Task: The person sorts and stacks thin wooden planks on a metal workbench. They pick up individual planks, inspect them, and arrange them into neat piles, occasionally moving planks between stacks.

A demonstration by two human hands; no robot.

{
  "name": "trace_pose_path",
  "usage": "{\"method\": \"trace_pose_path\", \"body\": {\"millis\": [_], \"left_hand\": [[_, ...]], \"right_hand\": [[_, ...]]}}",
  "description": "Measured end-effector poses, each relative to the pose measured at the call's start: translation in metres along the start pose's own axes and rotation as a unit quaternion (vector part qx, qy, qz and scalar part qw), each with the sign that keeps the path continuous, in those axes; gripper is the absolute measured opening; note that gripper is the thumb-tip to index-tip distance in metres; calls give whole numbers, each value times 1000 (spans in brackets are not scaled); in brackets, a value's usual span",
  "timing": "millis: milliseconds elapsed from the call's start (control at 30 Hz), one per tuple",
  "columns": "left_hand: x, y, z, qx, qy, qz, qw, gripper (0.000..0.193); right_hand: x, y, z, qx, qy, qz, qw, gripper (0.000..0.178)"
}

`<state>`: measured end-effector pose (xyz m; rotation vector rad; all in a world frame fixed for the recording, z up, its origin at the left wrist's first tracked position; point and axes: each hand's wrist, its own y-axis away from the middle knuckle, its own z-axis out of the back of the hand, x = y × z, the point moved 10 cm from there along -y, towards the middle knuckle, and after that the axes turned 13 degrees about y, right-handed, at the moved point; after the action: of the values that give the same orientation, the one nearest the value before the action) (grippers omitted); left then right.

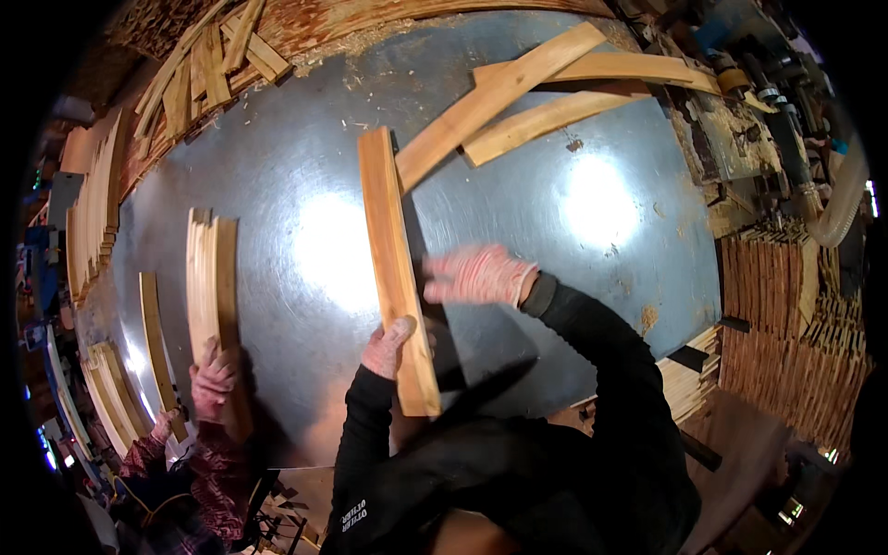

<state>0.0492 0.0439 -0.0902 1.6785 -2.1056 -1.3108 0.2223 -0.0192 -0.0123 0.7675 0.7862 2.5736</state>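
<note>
Left hand [388, 346] gripped the near end of a wooden plank [396, 277] lying lengthwise on the grey metal table [518, 213]. Right hand [476, 275] lay flat, open, beside it. Further planks [518, 88] lay beyond.

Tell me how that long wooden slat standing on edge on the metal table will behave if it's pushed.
The wooden slat looks stiff and light. Standing on its narrow edge, it would probably tip flat once the left hand lets go. The shiny metal table likely lets it slide easily.
</note>
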Motion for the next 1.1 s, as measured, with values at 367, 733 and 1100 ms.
{"method": "trace_pose_path", "body": {"millis": [367, 733, 1100], "left_hand": [[-30, 52, 43, -289, -108, -186, 933, 37], [-36, -14, 41, -225, 98, -342, 907, 37], [-45, -27, 89, -236, -407, -330, 818, 30]], "right_hand": [[-112, -122, 168, -309, 376, 3, 873, 31], [93, -121, 19, -25, 68, 53, 996, 23], [-277, -12, 157, -293, 266, -333, 856, 63]]}}
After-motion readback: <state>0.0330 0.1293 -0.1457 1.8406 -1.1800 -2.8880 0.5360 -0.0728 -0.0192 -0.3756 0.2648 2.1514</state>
